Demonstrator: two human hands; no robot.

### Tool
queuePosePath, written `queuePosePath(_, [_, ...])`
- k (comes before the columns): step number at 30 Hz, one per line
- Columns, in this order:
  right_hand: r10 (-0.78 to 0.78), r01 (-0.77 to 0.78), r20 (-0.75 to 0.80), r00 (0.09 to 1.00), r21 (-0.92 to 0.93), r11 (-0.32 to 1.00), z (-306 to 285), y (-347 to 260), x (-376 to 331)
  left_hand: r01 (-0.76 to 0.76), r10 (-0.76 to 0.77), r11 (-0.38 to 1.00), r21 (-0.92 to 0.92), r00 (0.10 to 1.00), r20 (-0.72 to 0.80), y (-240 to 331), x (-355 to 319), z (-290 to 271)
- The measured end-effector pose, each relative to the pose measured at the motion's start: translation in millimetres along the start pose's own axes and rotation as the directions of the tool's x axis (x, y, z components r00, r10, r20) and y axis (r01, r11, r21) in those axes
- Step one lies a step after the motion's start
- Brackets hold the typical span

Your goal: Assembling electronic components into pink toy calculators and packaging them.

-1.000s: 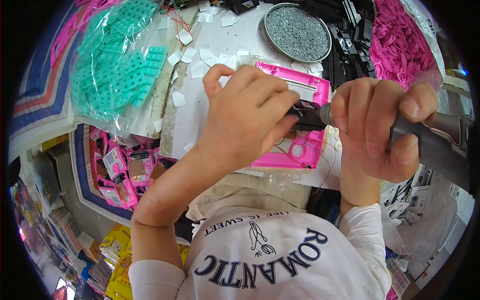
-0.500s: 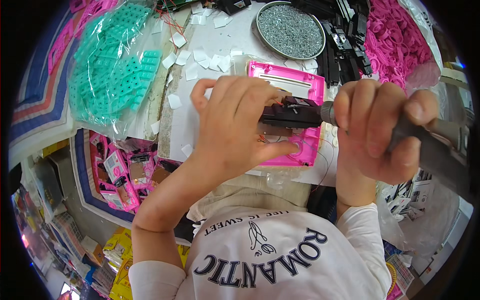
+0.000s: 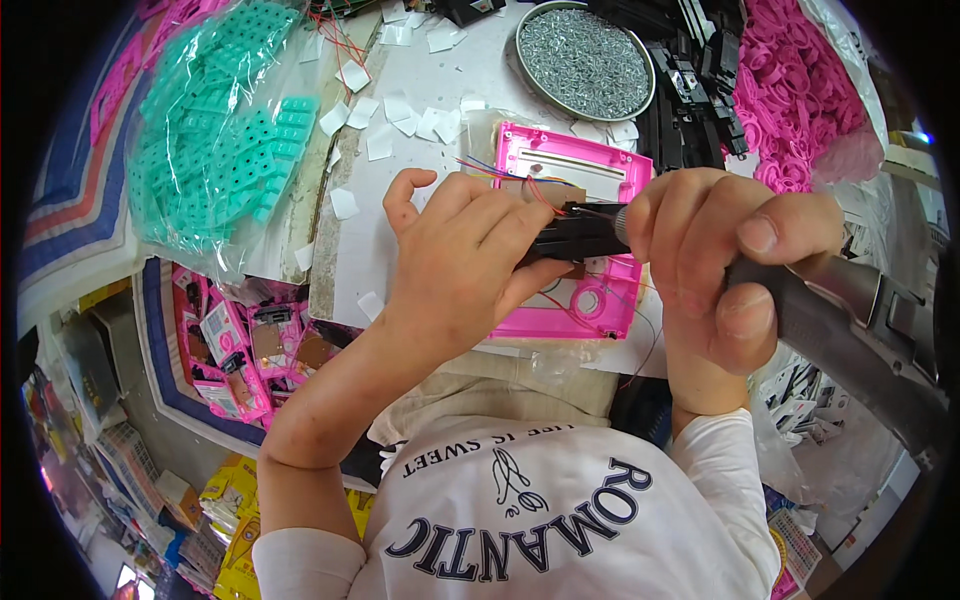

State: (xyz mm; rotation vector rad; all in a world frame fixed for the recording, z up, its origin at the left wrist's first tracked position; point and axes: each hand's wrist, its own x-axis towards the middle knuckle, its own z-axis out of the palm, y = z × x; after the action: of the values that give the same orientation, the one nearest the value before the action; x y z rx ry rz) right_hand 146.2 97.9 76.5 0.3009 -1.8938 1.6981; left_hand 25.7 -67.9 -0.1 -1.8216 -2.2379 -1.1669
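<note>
My left hand (image 3: 450, 250) is closed on a black plastic part (image 3: 575, 240), its fingers on the far side and thumb on the near side. The part is held over an open pink plastic casing (image 3: 545, 322) that has a round ring and thin coloured wires. My right hand (image 3: 710, 260) wraps around a dark power screwdriver (image 3: 850, 340), whose grip slants down to the right. The screwdriver's nose points left and meets the right end of the black part. Its tip is hidden, so I cannot see whether a screw is there.
A round metal dish (image 3: 519, 62) of small silver screws stands at the back. Black plastic parts (image 3: 690, 95) and pink pieces (image 3: 795, 90) are heaped at the right. A clear bag of turquoise pieces (image 3: 225, 140) lies left, near white paper squares (image 3: 380, 147). Pink assemblies (image 3: 240, 345) fill a bin below.
My right hand and the screwdriver have moved left, and the tool's rear has tipped downward. The black part has shifted slightly left, showing more of the casing's ring and the coloured wires.
</note>
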Motion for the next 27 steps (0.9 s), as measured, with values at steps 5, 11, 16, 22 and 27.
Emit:
queuePosePath(5, [-0.009, 0.009, 0.005, 1.000, -0.020, 1.000, 0.2, 4.5, 0.7, -0.024, 0.021, 0.999, -0.041, 0.998, -0.057, -2.1, -2.0, 4.5])
queuePosePath(11, [-0.043, 0.040, -0.044, 0.998, -0.083, 0.996, 9.1, 5.0, -1.3, -0.011, 0.010, 0.999, -0.038, 0.999, -0.031, -3.1, -3.5, 5.5])
queuePosePath(16, [-0.057, 0.053, -0.032, 0.998, -0.112, 0.992, 11.3, 5.0, -1.4, -0.010, 0.009, 0.999, -0.048, 1.000, -0.012, -3.9, -4.9, 5.1])
queuePosePath(22, [-0.081, 0.080, 0.004, 0.997, -0.155, 0.985, 14.5, 2.8, -3.3, -0.040, 0.040, 0.996, -0.086, 0.999, -0.011, -5.2, -4.4, 6.6])
queuePosePath(27, [-0.112, 0.118, 0.057, 0.992, -0.133, 0.984, 14.2, 5.5, 0.5, -0.059, 0.056, 0.993, -0.098, 0.998, -0.041, -5.0, -4.3, 8.1])
